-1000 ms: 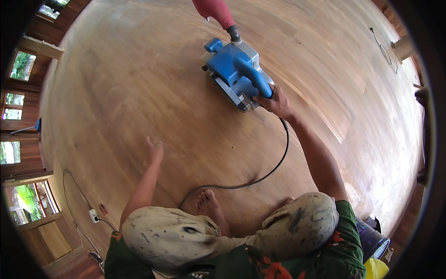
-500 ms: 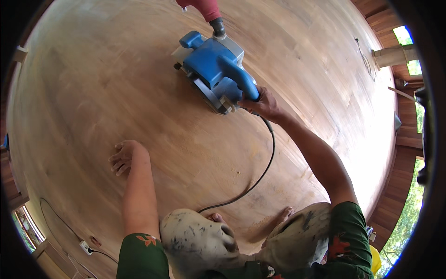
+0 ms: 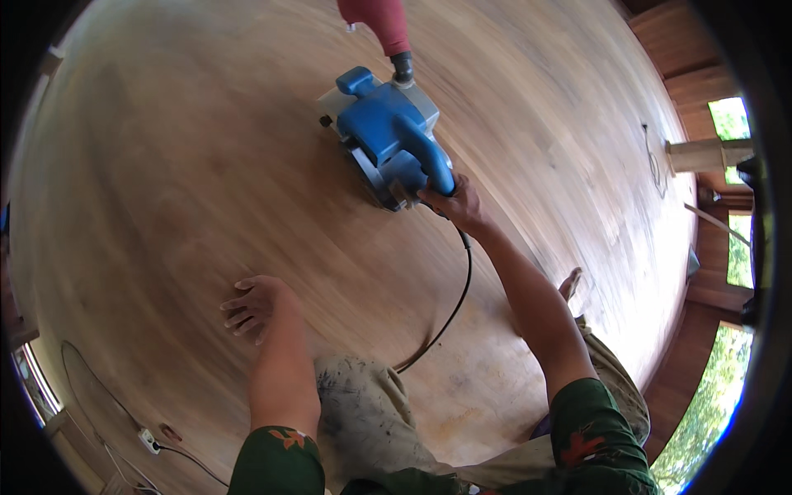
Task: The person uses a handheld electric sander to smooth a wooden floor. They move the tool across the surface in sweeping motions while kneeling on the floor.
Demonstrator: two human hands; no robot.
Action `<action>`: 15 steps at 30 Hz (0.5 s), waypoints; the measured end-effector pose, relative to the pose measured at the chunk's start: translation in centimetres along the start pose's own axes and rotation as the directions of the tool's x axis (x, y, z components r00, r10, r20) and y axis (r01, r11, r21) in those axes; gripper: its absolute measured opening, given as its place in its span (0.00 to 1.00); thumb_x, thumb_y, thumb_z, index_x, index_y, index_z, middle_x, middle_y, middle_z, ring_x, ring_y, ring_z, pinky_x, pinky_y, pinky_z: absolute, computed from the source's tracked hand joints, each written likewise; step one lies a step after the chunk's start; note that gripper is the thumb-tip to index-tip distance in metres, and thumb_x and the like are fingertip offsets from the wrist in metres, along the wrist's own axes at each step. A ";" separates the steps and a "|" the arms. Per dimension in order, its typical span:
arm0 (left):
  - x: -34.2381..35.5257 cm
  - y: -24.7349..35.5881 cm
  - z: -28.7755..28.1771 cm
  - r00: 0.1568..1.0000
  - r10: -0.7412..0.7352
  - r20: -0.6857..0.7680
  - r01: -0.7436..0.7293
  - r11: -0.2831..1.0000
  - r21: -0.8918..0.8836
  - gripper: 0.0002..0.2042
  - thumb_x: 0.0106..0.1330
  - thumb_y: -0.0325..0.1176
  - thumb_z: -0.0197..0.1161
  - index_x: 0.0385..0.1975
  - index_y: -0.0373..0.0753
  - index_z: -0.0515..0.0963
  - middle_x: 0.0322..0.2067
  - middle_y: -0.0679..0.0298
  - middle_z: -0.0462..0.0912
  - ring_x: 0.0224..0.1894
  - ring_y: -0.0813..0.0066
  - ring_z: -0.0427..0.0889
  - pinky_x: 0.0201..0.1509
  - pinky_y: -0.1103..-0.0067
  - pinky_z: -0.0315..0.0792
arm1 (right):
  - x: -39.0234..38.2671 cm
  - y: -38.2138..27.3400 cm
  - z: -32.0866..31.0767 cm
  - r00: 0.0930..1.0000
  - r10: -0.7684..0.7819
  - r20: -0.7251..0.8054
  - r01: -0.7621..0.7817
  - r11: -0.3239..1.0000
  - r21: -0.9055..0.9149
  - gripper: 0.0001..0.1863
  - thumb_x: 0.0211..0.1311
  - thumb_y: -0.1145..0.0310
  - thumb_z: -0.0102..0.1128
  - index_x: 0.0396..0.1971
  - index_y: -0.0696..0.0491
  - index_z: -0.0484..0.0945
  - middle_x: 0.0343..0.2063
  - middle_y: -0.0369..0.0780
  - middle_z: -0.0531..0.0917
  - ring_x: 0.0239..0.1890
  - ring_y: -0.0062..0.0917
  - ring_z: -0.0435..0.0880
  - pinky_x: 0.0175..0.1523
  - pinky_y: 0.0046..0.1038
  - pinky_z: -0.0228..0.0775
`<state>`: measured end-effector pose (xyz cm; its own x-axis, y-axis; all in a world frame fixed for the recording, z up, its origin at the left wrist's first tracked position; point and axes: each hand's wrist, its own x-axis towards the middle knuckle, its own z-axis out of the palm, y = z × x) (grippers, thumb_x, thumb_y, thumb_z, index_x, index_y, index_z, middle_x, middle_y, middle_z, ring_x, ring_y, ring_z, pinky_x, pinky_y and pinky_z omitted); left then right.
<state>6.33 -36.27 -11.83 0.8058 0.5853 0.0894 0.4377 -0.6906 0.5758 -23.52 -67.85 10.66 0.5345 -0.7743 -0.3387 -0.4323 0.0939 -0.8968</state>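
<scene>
Toward twelve o'clock, the right hand grips a blue sander; at eight, the left hand spreads empty. Patchy floor suggests sanding is partly done.

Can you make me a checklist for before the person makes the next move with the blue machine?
1. Right grip around the rear handle of the blue machine: ok.
2. Left grip on the front knob: not ok, it's away from the machine.
3. Red bag joined to the machine's spout: ok.
4. Black cord behind the machine: ok, it trails back toward the person.
5. Cord plugged in: cannot tell, its far end is hidden.
6. Machine switched off: cannot tell.
</scene>
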 end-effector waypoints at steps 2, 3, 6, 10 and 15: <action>-1.6 -0.7 -2.1 0.993 0.101 -0.061 -0.106 0.992 -0.067 0.36 0.80 0.58 0.32 0.83 0.50 0.41 0.83 0.54 0.34 0.84 0.52 0.32 0.83 0.49 0.31 | 0.4 0.3 -0.1 0.999 -0.044 0.011 0.043 0.998 0.038 0.10 0.61 0.67 0.75 0.30 0.51 0.79 0.18 0.31 0.78 0.21 0.15 0.75 0.27 0.24 0.65; -2.2 -0.4 -3.2 0.992 0.115 -0.058 -0.113 0.993 0.031 0.36 0.80 0.58 0.31 0.83 0.50 0.41 0.83 0.53 0.34 0.84 0.51 0.31 0.83 0.48 0.31 | 0.7 0.4 0.0 1.000 -0.024 0.014 0.023 0.999 0.041 0.10 0.61 0.67 0.75 0.29 0.51 0.79 0.18 0.31 0.77 0.21 0.14 0.74 0.27 0.23 0.64; -5.1 2.7 -5.7 0.995 0.103 0.008 -0.102 0.978 0.184 0.36 0.80 0.58 0.31 0.83 0.50 0.39 0.83 0.51 0.32 0.84 0.49 0.30 0.82 0.46 0.30 | 2.1 0.5 0.3 1.000 -0.002 0.007 0.001 0.997 0.084 0.09 0.61 0.70 0.74 0.28 0.50 0.78 0.17 0.30 0.76 0.20 0.13 0.73 0.27 0.23 0.62; -7.2 5.8 -9.0 0.982 -0.131 0.132 0.029 0.810 0.585 0.37 0.79 0.60 0.33 0.83 0.52 0.40 0.83 0.52 0.36 0.85 0.51 0.34 0.81 0.43 0.30 | 4.6 0.6 0.6 0.999 -0.007 0.034 0.005 0.999 0.040 0.10 0.62 0.67 0.73 0.31 0.51 0.78 0.17 0.31 0.76 0.20 0.14 0.73 0.27 0.24 0.62; -9.5 4.7 -9.1 0.975 -0.137 0.175 -0.017 0.739 0.674 0.37 0.79 0.60 0.33 0.83 0.51 0.41 0.83 0.52 0.37 0.85 0.49 0.34 0.81 0.41 0.30 | 9.0 2.1 2.2 0.998 -0.050 0.022 0.051 0.999 -0.019 0.11 0.61 0.63 0.73 0.33 0.52 0.79 0.18 0.33 0.77 0.21 0.16 0.74 0.29 0.26 0.65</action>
<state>-2.85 -41.22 -2.57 0.7952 0.5914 -0.1339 0.5787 -0.8061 -0.1237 -18.00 -73.19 5.11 0.5715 -0.7640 -0.2995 -0.4186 0.0425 -0.9072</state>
